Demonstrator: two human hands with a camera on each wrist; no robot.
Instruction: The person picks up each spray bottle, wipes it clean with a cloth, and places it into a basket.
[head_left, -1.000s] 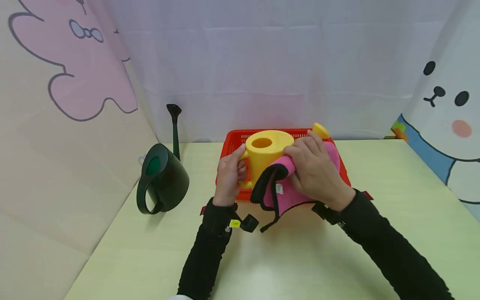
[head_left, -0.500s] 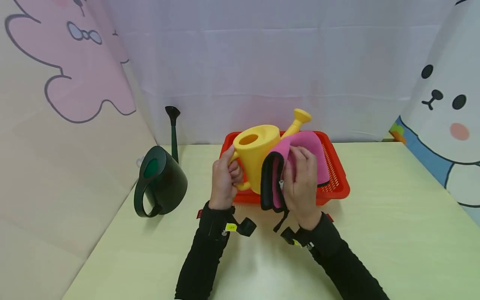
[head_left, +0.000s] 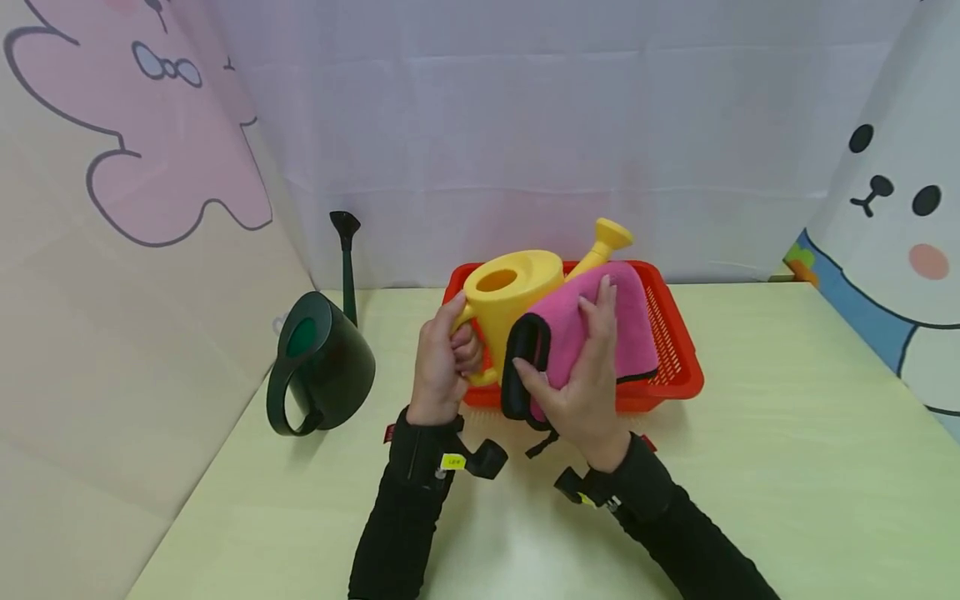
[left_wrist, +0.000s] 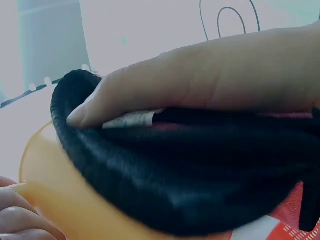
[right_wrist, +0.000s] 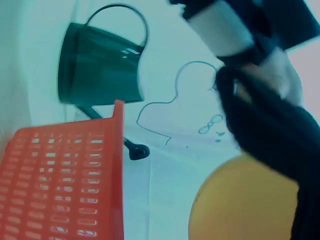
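My left hand [head_left: 441,362] grips the handle of a yellow watering can [head_left: 491,321], held tilted over a red basket, its spout pointing up to the right. A folded pink cloth [head_left: 572,315] with black trim lies against the can's right side. My right hand [head_left: 587,400] holds that cloth, thumb at the black edge and fingers spread upward over the pink face. Across the left wrist view the right thumb [left_wrist: 190,82] reaches over the dark fold, with the can's yellow wall behind it. Much of the can's side is hidden by the cloth.
The red basket [head_left: 688,379] stands on the pale table [head_left: 780,400] behind both hands. Off to the left is a dark green watering can [head_left: 345,367] with its long spout rising at the back. White curtains [head_left: 450,150] with cartoon prints enclose the table.
The right hand has shifted from the cloth's far right to its near face, and its fingers have spread. The can tilted, its spout rising; the left hand keeps its grip.
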